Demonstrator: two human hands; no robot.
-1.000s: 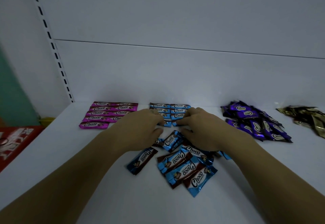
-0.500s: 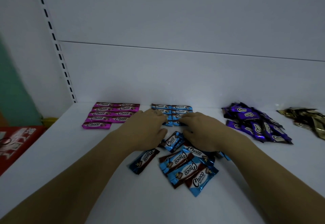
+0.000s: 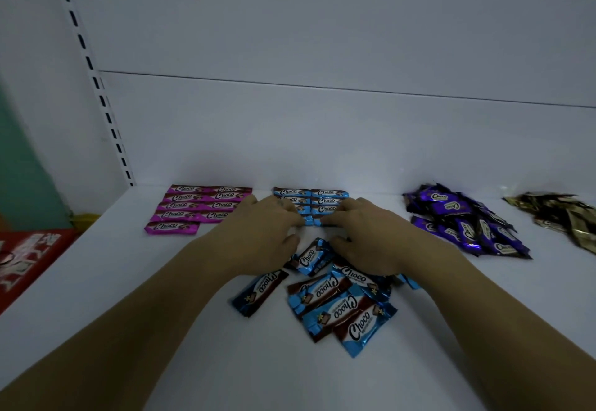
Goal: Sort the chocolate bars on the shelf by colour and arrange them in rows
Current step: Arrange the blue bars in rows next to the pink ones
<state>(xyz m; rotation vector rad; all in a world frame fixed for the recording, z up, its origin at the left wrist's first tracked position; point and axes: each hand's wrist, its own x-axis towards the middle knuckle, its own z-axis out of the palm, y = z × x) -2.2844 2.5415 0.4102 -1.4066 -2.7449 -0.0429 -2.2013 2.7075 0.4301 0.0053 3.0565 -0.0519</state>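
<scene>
Hardly budged since before, with left hand (image 3: 261,233) and right hand (image 3: 364,239) touching the front-row blue bars (image 3: 314,221), grip unclear; loose blue pile (image 3: 335,301) just frontward, nearer right.

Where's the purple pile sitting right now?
In the head view, the purple pile lies at the right of the shelf, between the right hand and the gold pile.

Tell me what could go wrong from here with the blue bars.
The left hand and right hand meet at the front of the blue rows; a nudge could skew the lined-up bars behind.
The right hand covers part of the loose blue pile; drawing back may scatter it.
The purple pile lies near that arm; a sweep might mix colours.
</scene>
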